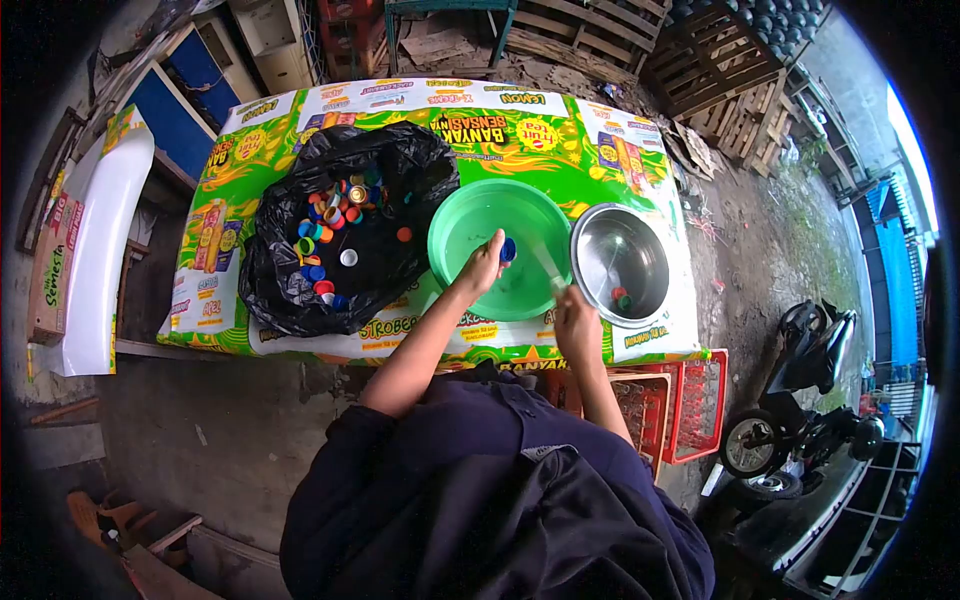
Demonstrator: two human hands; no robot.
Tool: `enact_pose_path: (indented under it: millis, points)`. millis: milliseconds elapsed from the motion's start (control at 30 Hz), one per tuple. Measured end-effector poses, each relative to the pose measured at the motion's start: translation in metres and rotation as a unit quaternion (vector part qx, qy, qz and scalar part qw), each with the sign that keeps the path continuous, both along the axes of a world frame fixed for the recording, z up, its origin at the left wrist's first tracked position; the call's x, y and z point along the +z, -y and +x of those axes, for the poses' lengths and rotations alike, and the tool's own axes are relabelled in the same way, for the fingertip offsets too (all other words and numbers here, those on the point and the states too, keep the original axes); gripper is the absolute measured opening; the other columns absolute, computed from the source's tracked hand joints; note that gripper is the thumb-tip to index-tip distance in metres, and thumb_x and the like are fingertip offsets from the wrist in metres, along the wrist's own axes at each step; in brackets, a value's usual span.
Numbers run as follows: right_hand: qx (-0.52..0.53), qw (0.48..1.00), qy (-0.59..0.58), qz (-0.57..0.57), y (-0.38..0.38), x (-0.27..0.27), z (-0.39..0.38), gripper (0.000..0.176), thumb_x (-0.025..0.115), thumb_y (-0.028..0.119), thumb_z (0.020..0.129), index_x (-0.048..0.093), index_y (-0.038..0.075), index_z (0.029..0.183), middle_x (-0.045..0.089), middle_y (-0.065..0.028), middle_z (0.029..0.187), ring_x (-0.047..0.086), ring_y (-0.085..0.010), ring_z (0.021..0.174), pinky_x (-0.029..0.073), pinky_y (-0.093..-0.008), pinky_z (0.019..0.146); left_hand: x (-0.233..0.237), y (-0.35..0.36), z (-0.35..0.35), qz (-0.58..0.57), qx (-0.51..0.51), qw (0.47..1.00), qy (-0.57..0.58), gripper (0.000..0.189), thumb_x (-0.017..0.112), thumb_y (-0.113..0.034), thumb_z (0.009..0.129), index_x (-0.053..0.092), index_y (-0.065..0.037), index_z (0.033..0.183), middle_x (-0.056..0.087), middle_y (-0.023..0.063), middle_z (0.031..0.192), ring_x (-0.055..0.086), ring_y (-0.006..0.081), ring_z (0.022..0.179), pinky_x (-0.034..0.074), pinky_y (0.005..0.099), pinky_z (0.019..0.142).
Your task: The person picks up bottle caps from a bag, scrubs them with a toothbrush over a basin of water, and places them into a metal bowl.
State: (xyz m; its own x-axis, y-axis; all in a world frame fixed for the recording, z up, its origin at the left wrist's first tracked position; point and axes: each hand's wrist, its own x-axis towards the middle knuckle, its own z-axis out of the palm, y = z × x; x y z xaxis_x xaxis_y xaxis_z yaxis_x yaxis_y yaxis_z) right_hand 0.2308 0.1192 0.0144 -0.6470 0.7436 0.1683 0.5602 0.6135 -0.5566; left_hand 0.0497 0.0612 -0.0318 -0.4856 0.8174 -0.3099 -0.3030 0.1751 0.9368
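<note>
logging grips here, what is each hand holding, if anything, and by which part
The left hand holds a blue cap by its side; the right hand grips a pale tool, blurred, by its near end.

Before you, printed desk cover (555, 182): "LEMON", "fruit tea", "BANYAK SENSASINYA", "APEL". On your left, box (52, 268): "BIG".

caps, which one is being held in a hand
The blue cap, held in the left hand over the green basin; unlike it, the other colourful ones lie loose in the black bag.
</note>
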Motion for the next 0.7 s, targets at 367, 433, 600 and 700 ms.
enact_pose_path:
  millis: [367, 433, 600, 700]
  points:
    - [-0.048, 0.999, -0.008, -0.013, -0.008, 0.0, 0.008, 0.019, 0.047, 0.021, 0.089, 0.049, 0.003, 0.084, 0.054, -0.0231, 0.06, 0.055, -0.0417, 0.058, 0.039, -0.0479, 0.048, 0.049, 0.0, -0.01, 0.147, 0.038, 0.952, -0.266, 0.022, 0.053, -0.022, 0.089, 0.053, -0.002, 0.098, 0.057, 0.0063, 0.087, 0.055, 0.0127, 0.081, 0.046, 0.027, 0.07]
    - [-0.053, 0.998, -0.023, -0.031, -0.011, 0.005, 0.013, 0.019, 0.047, 0.021, 0.089, 0.049, 0.002, 0.085, 0.054, -0.0235, 0.06, 0.055, -0.042, 0.058, 0.038, -0.0474, 0.048, 0.082, -0.001, -0.019, 0.177, -0.001, 0.958, -0.224, 0.024, 0.054, -0.023, 0.089, 0.054, -0.003, 0.103, 0.057, 0.0057, 0.09, 0.055, 0.0123, 0.081, 0.045, 0.0262, 0.071]
    - [-0.073, 0.995, -0.052, -0.054, -0.011, 0.019, 0.019, 0.017, 0.048, 0.019, 0.089, 0.05, 0.002, 0.085, 0.054, -0.024, 0.061, 0.054, -0.0419, 0.058, 0.038, -0.0456, 0.049, 0.061, -0.005, -0.021, -0.011, -0.15, 0.836, -0.528, 0.026, 0.059, -0.022, 0.084, 0.056, -0.007, 0.106, 0.058, 0.0061, 0.095, 0.054, 0.0128, 0.089, 0.044, 0.025, 0.074]
    - [-0.052, 0.998, -0.032, -0.032, -0.013, 0.009, 0.022, 0.018, 0.047, 0.019, 0.089, 0.05, 0.001, 0.087, 0.054, -0.025, 0.063, 0.054, -0.0415, 0.059, 0.039, -0.0438, 0.05, 0.021, -0.016, -0.02, -0.018, -0.114, 0.838, -0.533, 0.027, 0.064, -0.019, 0.079, 0.058, -0.009, 0.104, 0.059, 0.0098, 0.099, 0.059, 0.0174, 0.084, 0.047, 0.0266, 0.072]
